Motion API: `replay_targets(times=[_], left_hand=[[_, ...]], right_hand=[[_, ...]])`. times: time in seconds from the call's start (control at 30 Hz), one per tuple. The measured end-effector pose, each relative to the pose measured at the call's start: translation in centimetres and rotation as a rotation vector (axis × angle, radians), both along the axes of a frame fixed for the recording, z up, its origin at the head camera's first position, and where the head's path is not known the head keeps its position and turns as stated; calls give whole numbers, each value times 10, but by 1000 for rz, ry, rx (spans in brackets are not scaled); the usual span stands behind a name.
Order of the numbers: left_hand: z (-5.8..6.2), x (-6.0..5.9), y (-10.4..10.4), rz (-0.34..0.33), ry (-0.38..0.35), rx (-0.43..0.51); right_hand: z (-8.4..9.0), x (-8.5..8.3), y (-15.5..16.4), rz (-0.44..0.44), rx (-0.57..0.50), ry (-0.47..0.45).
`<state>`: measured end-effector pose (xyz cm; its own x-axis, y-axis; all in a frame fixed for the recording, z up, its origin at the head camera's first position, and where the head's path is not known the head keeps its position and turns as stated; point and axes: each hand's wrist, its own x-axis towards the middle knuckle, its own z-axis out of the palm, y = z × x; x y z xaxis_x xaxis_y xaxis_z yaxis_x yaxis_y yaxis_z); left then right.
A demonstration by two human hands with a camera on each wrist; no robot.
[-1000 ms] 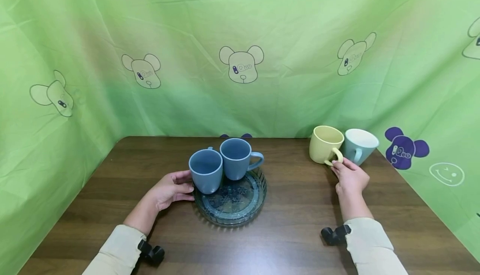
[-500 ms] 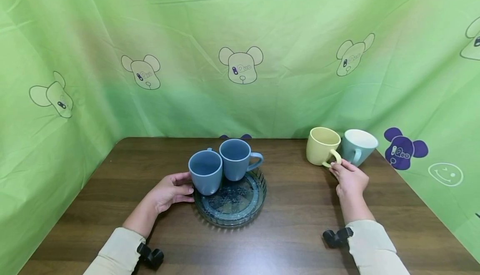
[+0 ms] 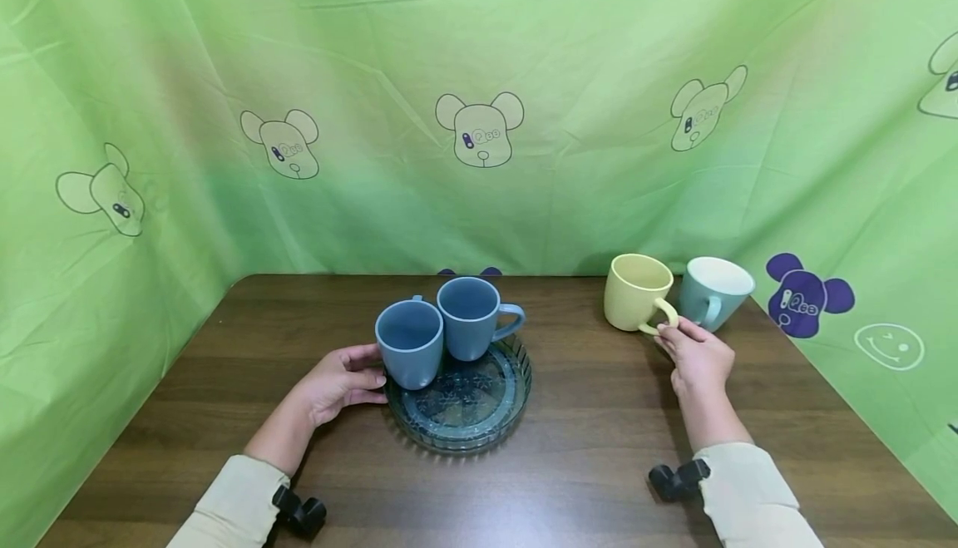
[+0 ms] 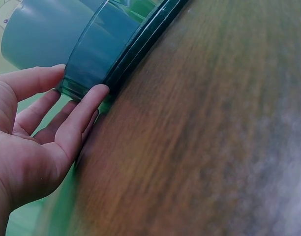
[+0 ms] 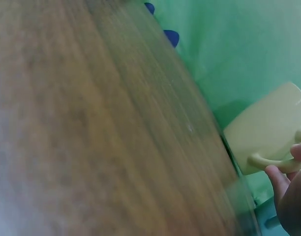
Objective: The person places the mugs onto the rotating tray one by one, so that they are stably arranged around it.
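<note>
Yellow mug point(image 3: 634, 294): upright near the far edge of the wooden table point(image 3: 584, 440), toward the right; hard to tell whether fully resting or slightly raised. Pinched at the handle point(image 5: 263, 161) by the right hand point(image 3: 699, 358), thumb and fingertips closed together on it. Probably mid-handling; next, best to hold level and steer clear of the teal cup point(image 3: 714, 297), just beside on the right across a narrow gap. Well apart to the left, the round dish point(image 3: 479, 415), bearing the nearer blue mug point(image 3: 410, 348) and the farther blue mug point(image 3: 470, 319). At its left edge, the left hand point(image 3: 340, 382), fingers apart, tips touching rather than wrapped round, presumably for steadying. Smooth, rounded yellow and blue bodies with looped handles; flaring and white-lined in teal. Translucent, glass-like dish, fluted at the wall, patterned on the floor. Streaked brown grain beneath; behind, creased green cloth point(image 3: 359, 49) printed with mouse-eared heads.
</note>
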<state>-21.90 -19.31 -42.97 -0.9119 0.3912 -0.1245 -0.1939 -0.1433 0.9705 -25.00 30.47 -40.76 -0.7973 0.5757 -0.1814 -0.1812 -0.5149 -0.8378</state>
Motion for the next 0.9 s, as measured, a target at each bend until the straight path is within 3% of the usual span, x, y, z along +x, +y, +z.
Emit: replay_targets(times=[0.4,0.9], left_hand=[[0,1,0,2,-2,7],[2,2,0,1,2,1]], right_hand=[[7,7,-2,74,-7,4],[15,19,-6,93,56,17]])
